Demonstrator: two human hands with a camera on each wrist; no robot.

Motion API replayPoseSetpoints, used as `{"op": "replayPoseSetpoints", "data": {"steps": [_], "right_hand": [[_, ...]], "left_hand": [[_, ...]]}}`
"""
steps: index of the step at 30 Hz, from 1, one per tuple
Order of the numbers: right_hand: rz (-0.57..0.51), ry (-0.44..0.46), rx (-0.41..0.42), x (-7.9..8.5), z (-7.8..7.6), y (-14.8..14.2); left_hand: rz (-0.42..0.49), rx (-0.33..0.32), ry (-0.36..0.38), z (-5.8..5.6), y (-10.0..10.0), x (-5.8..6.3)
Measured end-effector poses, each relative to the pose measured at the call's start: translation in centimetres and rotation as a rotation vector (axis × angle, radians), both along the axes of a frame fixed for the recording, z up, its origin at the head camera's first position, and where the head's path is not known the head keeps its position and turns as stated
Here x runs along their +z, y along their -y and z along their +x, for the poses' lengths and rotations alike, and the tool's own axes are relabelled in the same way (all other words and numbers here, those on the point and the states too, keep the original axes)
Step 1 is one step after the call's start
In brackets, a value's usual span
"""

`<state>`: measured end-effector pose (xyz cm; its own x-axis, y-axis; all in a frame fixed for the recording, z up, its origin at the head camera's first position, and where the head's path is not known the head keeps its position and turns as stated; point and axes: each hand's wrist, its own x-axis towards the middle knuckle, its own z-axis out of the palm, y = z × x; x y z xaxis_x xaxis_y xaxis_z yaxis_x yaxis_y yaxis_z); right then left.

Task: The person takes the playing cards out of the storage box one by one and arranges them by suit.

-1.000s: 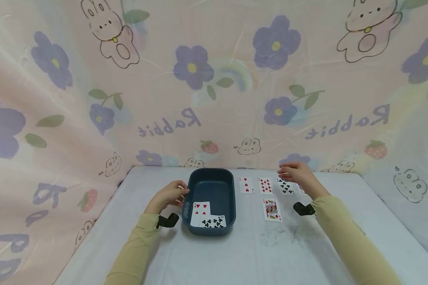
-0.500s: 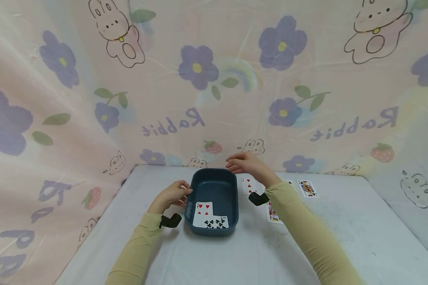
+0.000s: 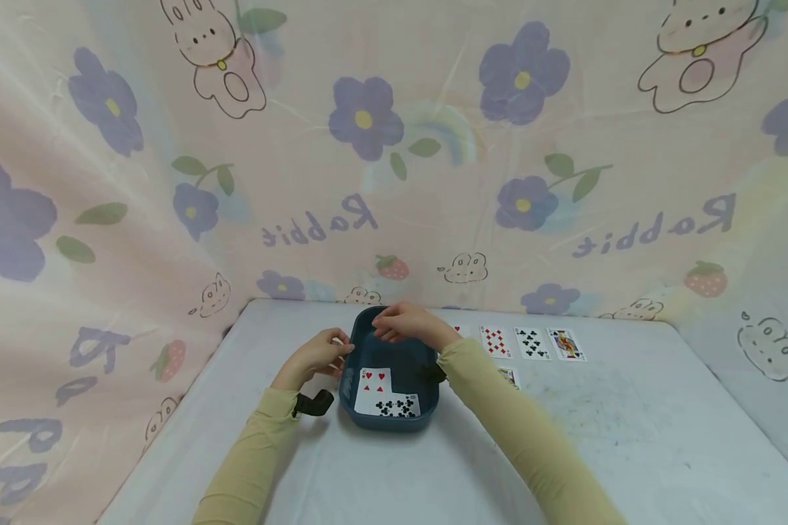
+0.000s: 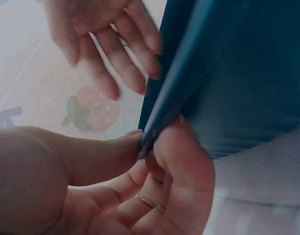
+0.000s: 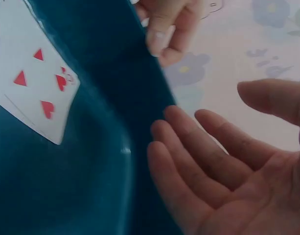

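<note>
My left hand (image 3: 317, 357) pinches the left rim of a dark blue rectangular tray (image 3: 390, 423) between thumb and finger, as the left wrist view confirms. Two overlapping playing cards lie face up inside near its front: a hearts card (image 3: 374, 379) and a clubs card (image 3: 400, 405). Over the back part of the tray hovers my right hand (image 3: 412, 323). The right wrist view shows its palm and slightly bent, spread fingers (image 5: 189, 171) holding nothing.
Right of the tray, a row of face-up cards includes a diamonds card (image 3: 496, 341), a clubs card (image 3: 532, 343) and a face card (image 3: 567, 345). Another card (image 3: 509, 377) is partly hidden by my right sleeve (image 3: 499, 408). A patterned curtain (image 3: 427, 211) hangs behind.
My right hand has swept left from above the card row to over the tray. My left hand stays at the rim, and the two cards in the tray lie as before.
</note>
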<state>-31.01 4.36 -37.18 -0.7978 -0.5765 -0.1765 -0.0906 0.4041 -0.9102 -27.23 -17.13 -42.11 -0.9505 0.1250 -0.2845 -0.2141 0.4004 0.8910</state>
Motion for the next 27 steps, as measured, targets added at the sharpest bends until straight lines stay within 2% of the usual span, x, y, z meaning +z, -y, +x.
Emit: {"op": "replayPoseSetpoints", "data": {"steps": [9,14,27], "right_hand": [[0.129,0.072,0.032,-2.7,-0.5,0.6],[0.213,0.092,0.040,-3.2,-0.6,0.7],[0.335,0.109,0.188,-3.3,0.1,1.1]], "left_hand": [[0.005,0.001,0.001,0.1,0.0,0.0],[-0.007,0.004,0.009,0.1,-0.1,0.2],[-0.008,0.006,-0.010,0.4,-0.2,0.1]]}}
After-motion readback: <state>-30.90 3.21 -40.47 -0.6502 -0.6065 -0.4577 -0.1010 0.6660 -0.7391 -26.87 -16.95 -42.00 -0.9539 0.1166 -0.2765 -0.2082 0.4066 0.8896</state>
